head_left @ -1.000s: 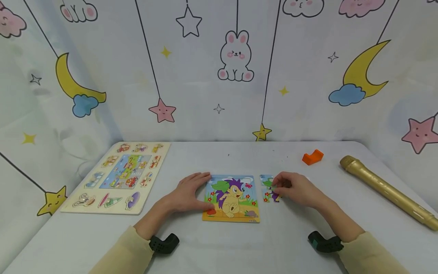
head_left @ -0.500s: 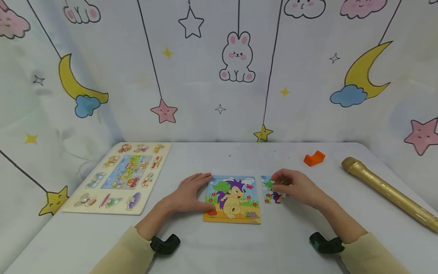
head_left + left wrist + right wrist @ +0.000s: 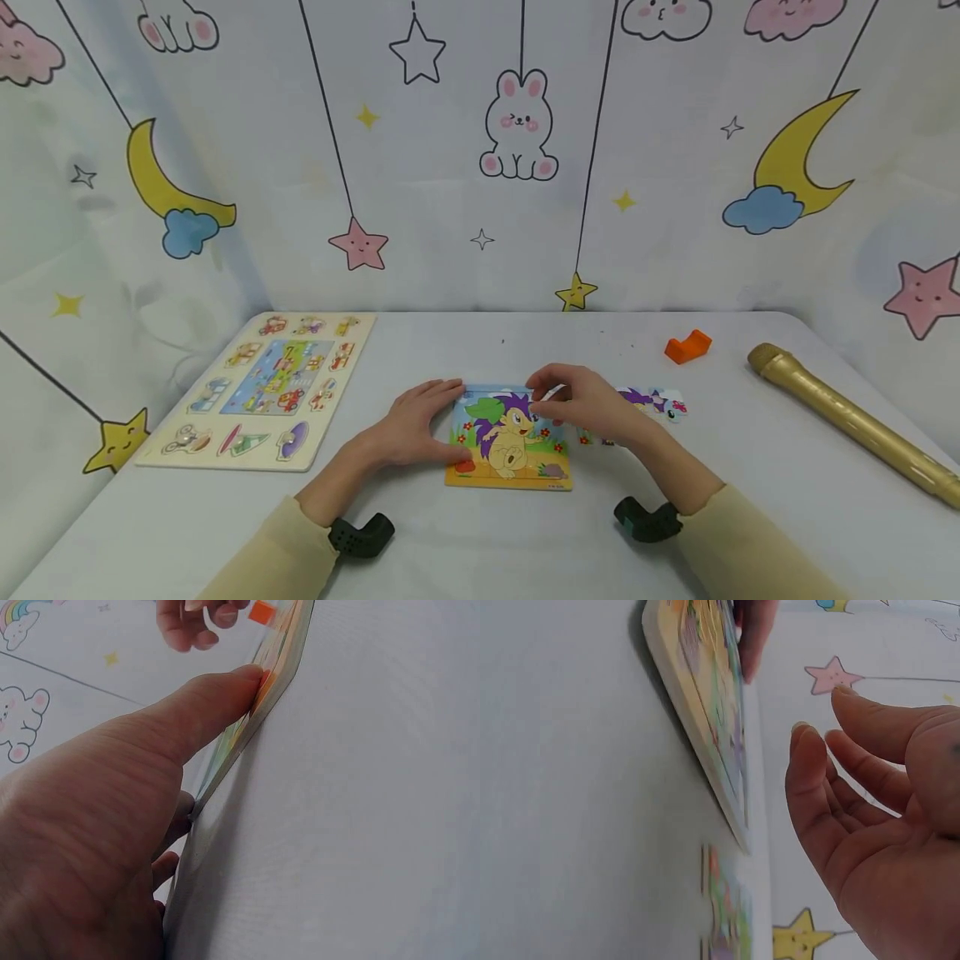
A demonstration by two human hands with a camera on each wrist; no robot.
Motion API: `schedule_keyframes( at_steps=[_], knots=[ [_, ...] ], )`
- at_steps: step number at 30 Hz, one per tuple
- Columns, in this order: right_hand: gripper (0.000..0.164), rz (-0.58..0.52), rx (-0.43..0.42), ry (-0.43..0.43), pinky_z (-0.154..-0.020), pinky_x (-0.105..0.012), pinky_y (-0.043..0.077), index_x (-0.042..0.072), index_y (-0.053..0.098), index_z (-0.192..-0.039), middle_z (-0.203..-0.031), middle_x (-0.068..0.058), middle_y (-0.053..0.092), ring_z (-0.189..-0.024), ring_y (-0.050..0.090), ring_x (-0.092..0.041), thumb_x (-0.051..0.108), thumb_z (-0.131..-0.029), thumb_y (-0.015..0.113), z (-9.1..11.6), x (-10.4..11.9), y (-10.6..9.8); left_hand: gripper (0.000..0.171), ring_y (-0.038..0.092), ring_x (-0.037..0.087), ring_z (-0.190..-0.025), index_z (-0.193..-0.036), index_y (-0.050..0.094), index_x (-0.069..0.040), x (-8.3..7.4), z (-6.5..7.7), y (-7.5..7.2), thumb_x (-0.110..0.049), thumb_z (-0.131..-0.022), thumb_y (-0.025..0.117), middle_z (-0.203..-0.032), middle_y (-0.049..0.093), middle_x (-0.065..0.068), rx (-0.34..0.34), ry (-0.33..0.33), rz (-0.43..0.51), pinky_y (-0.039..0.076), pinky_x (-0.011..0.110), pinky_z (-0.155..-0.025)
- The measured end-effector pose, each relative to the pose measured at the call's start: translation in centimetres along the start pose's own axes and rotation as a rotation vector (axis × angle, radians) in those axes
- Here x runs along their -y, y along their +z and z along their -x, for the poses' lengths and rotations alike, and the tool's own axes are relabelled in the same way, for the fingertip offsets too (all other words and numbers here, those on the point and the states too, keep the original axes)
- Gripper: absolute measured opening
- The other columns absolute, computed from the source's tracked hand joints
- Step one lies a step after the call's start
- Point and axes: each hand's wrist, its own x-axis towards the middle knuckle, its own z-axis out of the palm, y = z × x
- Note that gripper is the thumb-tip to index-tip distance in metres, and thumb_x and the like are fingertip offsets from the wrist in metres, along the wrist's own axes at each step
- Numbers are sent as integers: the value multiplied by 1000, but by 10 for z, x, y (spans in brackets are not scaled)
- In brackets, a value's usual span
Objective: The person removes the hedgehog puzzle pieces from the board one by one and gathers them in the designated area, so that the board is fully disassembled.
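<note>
A square hedgehog jigsaw puzzle [image 3: 510, 437] lies at the middle of the table. My left hand [image 3: 420, 423] spreads along its left side, thumb on the lower left of the picture and fingers at the upper left corner. In the left wrist view the thumb [image 3: 217, 694] presses flat near the board's edge. My right hand [image 3: 581, 404] hovers over the board's upper right, fingers loosely bent. A gap shows between thumb and fingertips in the right wrist view, with nothing in it. Loose puzzle pieces [image 3: 667, 404] lie right of the board, partly hidden by this hand.
A wooden peg puzzle board [image 3: 341, 400] lies at the left of the table. Toward the back right are an orange angled block [image 3: 687, 347] and a long gold microphone [image 3: 847, 421]. A patterned white cloth [image 3: 420, 167] hangs behind the table.
My right hand has moved left from the loose pieces to over the puzzle's upper right, uncovering pieces farther right. My left hand stays on the board.
</note>
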Motion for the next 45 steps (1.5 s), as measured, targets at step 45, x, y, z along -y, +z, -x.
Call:
schedule_keyframes(
  at_steps=[45],
  knots=[
    [37,228,3,119,-79,-32,51,9,61,-114,-93,0,57,-88,53,-18,18,-86,83,-7,8,37,94,21,35,-149,-155,40,-7,2,0,0,-53,-82,77,-161,34,6,0,-3,-15,15,59,-118]
  ],
)
